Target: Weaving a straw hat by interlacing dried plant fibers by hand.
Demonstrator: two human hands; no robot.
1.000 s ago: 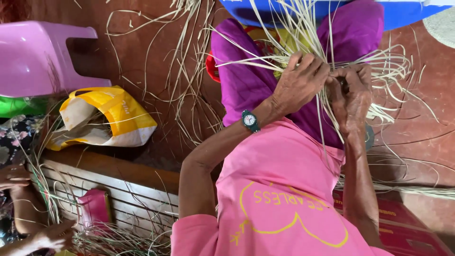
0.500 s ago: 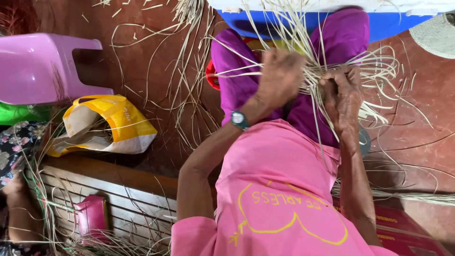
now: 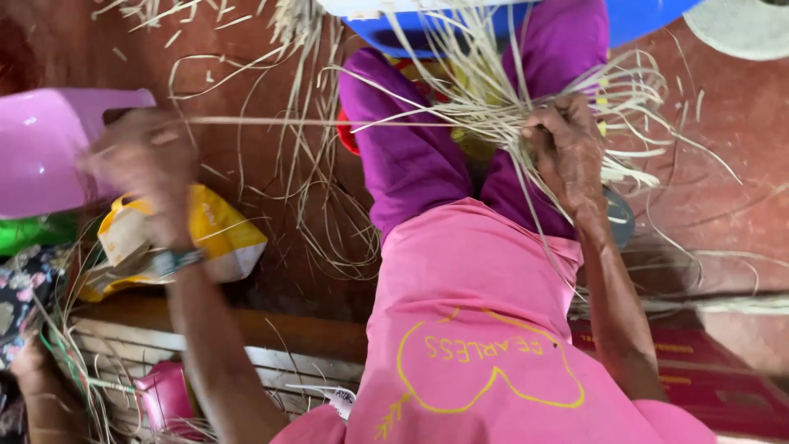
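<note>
While blurred, left hand (image 3: 140, 164) pulls strand (image 3: 329, 122).

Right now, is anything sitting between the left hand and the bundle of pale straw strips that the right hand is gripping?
Nothing solid visible. The left hand, blurred, is out by the pink plastic stool, and one thin straw strand runs from it to the bundle of pale straw strips held by the right hand. Only red floor and loose strands lie beneath.

Open red floor (image 3: 731, 156) at right of frame, only stray strips across it. Centre crowded: tangle of pale straw strips (image 3: 493, 99) over purple-clad legs (image 3: 411, 164), blue basin (image 3: 509, 20) blocking top edge. Left side tight: pink plastic stool (image 3: 41, 148), yellow bag (image 3: 214, 234), wooden slatted bench (image 3: 271, 345) lower left. Narrow bare gap between bag and legs.
</note>
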